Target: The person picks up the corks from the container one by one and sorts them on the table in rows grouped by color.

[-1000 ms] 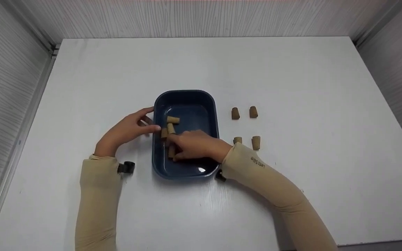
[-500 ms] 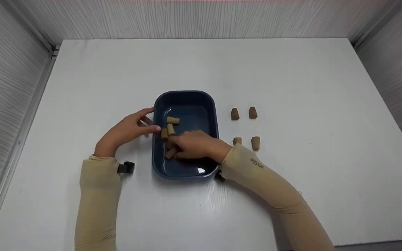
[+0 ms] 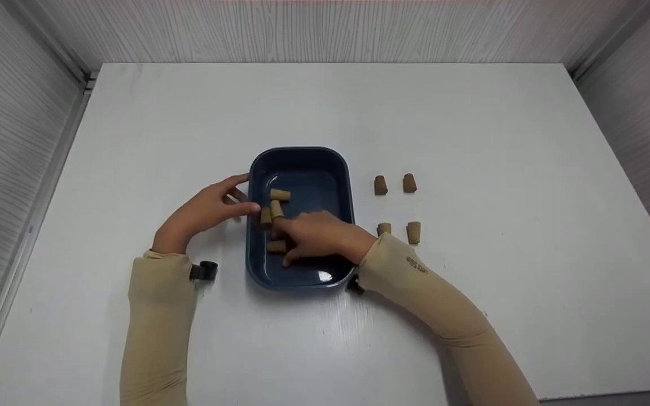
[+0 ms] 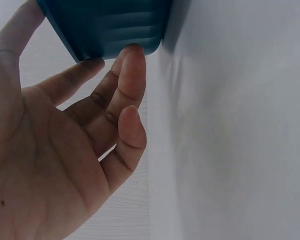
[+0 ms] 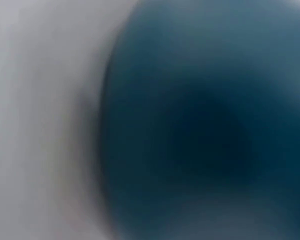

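Observation:
In the head view, a dark blue rectangular tray (image 3: 302, 286) holds several tapered cork stoppers. My right hand (image 3: 319, 234) reaches over its right rim. The thumb stands apart from a cork stopper (image 3: 277, 246) lying on its side, and the index finger is close above that cork. Its other fingertips are hidden under the hand. More corks sit by the left wall: an upper cork (image 3: 280, 194), a middle one and a darker cork (image 3: 266, 217). My left hand (image 3: 203, 208) touches the tray's left side, thumb at the rim. In the left wrist view its fingers are loosely bent.
To the right of the tray, several more corks lie on the white table (image 3: 500, 225): two darker ones, including a brown cork (image 3: 409, 182), at the back, and lighter ones, including a pale cork (image 3: 413, 232), nearer. The right sleeve (image 3: 432, 293) partly covers one. Pale walls surround the table.
The cork by my right thumb has turned from upright through slanted to lying sideways. The thumb has moved away from it, toward the near side. My left hand and the tray have stayed put.

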`<action>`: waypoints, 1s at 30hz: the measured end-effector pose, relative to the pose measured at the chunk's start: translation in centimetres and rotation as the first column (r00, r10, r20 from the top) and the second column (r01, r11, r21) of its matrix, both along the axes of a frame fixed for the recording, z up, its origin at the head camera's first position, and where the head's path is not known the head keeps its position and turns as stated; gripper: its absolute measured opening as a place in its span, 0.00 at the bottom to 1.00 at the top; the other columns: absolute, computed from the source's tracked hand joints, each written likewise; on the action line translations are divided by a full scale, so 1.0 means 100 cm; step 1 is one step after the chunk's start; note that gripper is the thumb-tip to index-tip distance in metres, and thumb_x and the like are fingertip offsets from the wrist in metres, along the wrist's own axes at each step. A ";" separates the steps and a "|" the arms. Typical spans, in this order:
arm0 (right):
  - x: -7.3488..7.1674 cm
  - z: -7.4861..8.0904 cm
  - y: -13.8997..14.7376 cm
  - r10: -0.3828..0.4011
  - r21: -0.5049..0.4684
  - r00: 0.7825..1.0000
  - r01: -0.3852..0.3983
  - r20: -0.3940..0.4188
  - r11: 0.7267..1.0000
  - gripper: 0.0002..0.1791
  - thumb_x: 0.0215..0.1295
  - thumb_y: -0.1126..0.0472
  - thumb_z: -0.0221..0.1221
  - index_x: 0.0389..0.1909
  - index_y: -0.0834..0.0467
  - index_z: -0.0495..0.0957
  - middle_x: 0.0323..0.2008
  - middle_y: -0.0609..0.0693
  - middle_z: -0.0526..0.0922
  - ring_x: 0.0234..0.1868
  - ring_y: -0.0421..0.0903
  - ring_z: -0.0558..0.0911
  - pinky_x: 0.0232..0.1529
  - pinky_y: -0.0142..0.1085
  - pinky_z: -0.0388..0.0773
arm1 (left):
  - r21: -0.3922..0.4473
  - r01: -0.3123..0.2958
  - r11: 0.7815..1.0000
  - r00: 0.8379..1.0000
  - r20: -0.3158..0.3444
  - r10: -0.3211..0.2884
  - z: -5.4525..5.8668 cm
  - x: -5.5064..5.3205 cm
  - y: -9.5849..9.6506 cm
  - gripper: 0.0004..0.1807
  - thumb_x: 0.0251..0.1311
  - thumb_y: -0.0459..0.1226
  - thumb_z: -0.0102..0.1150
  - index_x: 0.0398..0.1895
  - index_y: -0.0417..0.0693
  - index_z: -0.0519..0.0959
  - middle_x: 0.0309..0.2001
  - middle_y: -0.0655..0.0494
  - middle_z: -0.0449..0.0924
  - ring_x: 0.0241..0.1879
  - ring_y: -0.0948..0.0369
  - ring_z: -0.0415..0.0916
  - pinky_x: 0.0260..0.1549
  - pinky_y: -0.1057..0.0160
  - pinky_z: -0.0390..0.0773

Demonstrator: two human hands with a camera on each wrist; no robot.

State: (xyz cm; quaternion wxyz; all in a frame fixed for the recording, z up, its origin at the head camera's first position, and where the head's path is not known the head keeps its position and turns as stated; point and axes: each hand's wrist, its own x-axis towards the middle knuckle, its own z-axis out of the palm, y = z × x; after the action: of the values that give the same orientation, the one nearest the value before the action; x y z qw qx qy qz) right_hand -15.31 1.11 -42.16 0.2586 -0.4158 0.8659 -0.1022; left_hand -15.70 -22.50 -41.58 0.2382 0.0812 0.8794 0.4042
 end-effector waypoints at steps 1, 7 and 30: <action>0.000 0.000 0.000 0.008 -0.009 1.000 -0.007 0.010 1.000 0.28 0.59 0.42 0.65 0.58 0.48 0.71 0.36 0.44 0.81 0.34 0.42 0.78 0.36 0.40 0.75 | 0.000 0.000 1.000 1.000 -0.001 0.000 0.000 0.000 0.000 0.48 0.57 0.63 0.58 0.76 0.57 0.52 0.56 0.46 0.76 0.45 0.52 0.78 0.46 0.55 0.70; -0.001 0.000 0.003 0.073 -0.059 0.996 -0.070 0.043 0.996 0.30 0.63 0.49 0.63 0.66 0.42 0.67 0.33 0.47 0.81 0.31 0.42 0.78 0.33 0.38 0.74 | -0.001 0.002 1.000 1.000 -0.003 -0.002 -0.001 -0.001 0.000 0.48 0.57 0.63 0.58 0.76 0.57 0.53 0.56 0.46 0.76 0.44 0.53 0.78 0.45 0.57 0.70; 0.000 0.001 0.004 0.074 -0.178 0.996 -0.064 0.049 0.982 0.19 0.66 0.57 0.59 0.57 0.48 0.72 0.26 0.45 0.77 0.26 0.40 0.75 0.30 0.32 0.69 | 0.006 0.010 1.000 1.000 0.004 -0.010 0.005 0.000 0.000 0.46 0.59 0.61 0.58 0.76 0.57 0.53 0.55 0.45 0.76 0.44 0.53 0.78 0.44 0.57 0.71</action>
State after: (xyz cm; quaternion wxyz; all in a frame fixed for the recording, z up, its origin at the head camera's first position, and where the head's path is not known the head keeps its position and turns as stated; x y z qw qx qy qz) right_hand -15.33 1.47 -42.07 0.2478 -0.4638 0.8311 -0.1810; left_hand -15.66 -22.47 -41.12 0.2417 0.0857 0.8772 0.4059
